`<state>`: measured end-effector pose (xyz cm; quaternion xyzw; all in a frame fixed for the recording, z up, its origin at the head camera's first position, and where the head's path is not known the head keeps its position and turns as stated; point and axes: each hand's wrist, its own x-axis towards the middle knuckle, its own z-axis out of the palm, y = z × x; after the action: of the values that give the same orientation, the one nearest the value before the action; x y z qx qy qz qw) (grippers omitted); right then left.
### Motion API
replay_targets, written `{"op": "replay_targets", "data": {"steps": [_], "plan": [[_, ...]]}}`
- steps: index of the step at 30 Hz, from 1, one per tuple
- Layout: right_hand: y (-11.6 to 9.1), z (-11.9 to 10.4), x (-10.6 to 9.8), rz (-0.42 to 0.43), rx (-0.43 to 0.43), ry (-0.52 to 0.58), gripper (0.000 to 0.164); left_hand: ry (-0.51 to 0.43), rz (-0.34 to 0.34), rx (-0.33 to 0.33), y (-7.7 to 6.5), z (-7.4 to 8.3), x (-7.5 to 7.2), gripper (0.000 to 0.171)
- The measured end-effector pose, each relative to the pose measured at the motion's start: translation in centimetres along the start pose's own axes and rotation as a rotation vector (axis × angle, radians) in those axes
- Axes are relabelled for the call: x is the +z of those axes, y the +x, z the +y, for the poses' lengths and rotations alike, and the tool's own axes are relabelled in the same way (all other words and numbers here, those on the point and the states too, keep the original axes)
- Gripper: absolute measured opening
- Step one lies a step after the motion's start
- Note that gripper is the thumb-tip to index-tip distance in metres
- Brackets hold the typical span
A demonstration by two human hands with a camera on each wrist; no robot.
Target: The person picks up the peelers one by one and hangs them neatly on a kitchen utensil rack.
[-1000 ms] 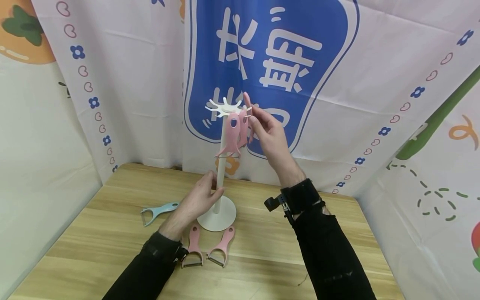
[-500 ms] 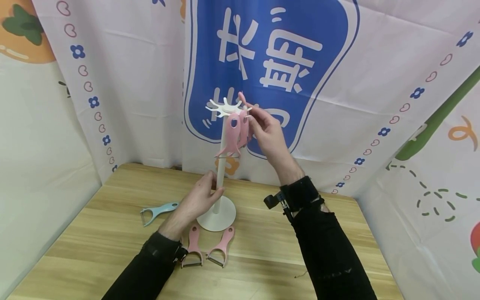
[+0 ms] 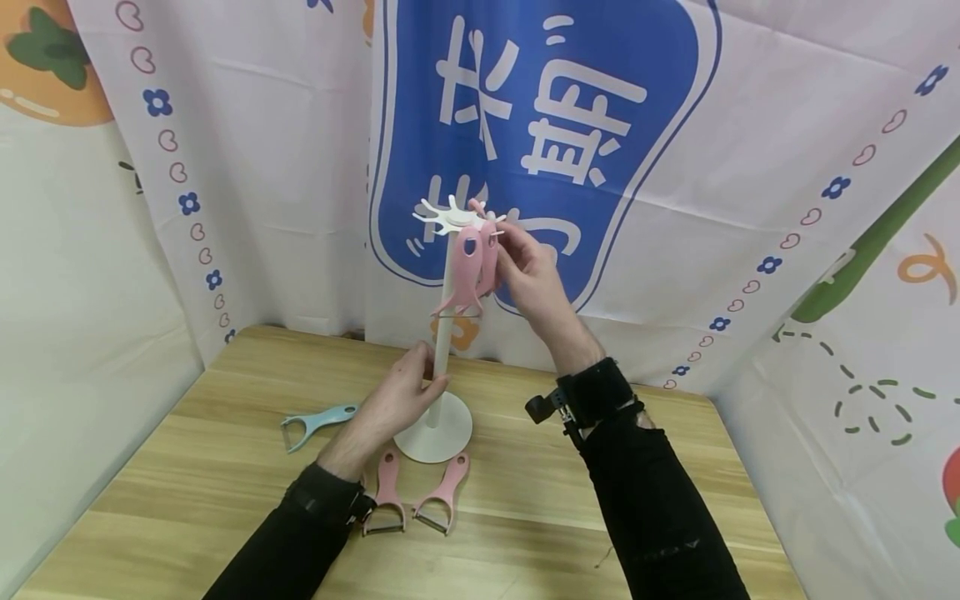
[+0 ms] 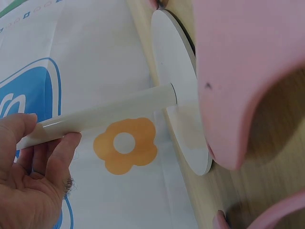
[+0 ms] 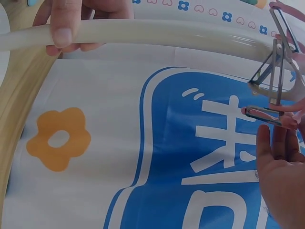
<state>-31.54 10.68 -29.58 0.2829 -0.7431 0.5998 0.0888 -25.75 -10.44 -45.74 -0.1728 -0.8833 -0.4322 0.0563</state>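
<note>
A white stand with a round base (image 3: pixel 450 442) and a ring of hooks (image 3: pixel 453 218) on top rises from the table. Around its pole (image 4: pixel 119 107), low down, curl the fingers and thumb of my left hand (image 3: pixel 401 396). Two pink peelers hang from the hooks, the front peeler (image 3: pixel 467 271) partly covering the other peeler (image 3: pixel 490 258). At the right side of the hooks, my right hand (image 3: pixel 536 279) pinches another pink peeler (image 3: pixel 476 207), whose handle end shows above the hooks. Peeler blades (image 5: pixel 276 71) cluster by the right fingers in the right wrist view.
On the wooden table (image 3: pixel 570 500), a pink peeler (image 3: pixel 387 492) and a second pink peeler (image 3: pixel 444 493) lie before the base. A light blue peeler (image 3: pixel 318 423) lies left of my left hand. A printed cloth (image 3: pixel 300 167) hangs behind the table.
The handle end of the pinched peeler has moved left and down, closer over the hooks. My right hand has shifted slightly left. My left hand stays on the pole.
</note>
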Motion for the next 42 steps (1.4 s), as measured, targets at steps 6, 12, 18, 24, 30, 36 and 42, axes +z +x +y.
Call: {"op": "replay_targets", "data": {"steps": [6,12,18,24,30,36,42], "plan": [[-0.1,0.3,0.2,-0.019,0.01,0.074,0.043,-0.005,-0.003,-0.005,0.0,0.0,0.0,0.026],[-0.3,0.5,0.2,-0.022,-0.01,0.079,0.044,-0.007,-0.006,-0.007,0.0,0.0,0.0,0.026],[-0.7,1.3,-0.1,0.002,-0.029,0.105,0.041,-0.001,-0.006,-0.009,0.0,0.0,0.0,0.026],[-1.9,1.9,-0.8,0.032,-0.029,0.108,0.04,0.002,-0.005,-0.005,0.0,0.1,-0.1,0.025],[-3.2,2.3,-1.6,0.088,0.002,0.138,0.041,-0.002,-0.008,-0.013,0.0,0.1,-0.1,0.025],[-4.7,3.1,-2.4,0.124,0.039,0.144,0.041,-0.01,-0.011,-0.019,0.0,0.2,-0.1,0.026],[-6.3,4.2,-2.7,0.123,0.071,0.125,0.044,-0.004,-0.011,-0.021,0.0,0.2,-0.1,0.027]]}}
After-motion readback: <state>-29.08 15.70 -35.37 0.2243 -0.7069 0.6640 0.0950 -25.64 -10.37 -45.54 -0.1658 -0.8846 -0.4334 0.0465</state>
